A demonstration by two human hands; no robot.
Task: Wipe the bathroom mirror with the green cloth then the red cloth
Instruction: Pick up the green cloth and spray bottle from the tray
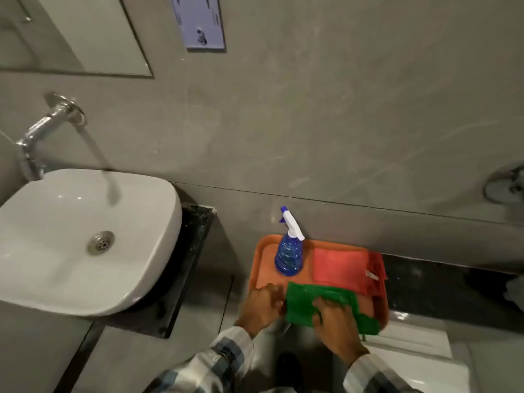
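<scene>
At the near edge of the orange plastic tray (262, 252), my left hand (262, 306) rests with its fingers curled at the left side of the folded green cloth (307, 303), touching it; whether they pinch it I cannot tell. My right hand (336, 326) lies on the cloth's near part, fingers closed around its fabric. The folded red cloth (343, 269) sits in the tray's far right corner, a blue spray bottle with a white trigger (288, 255) at its far left. The wall mirror (85, 32) hangs above the white basin (71, 242), where the chrome tap (42, 131) runs water.
</scene>
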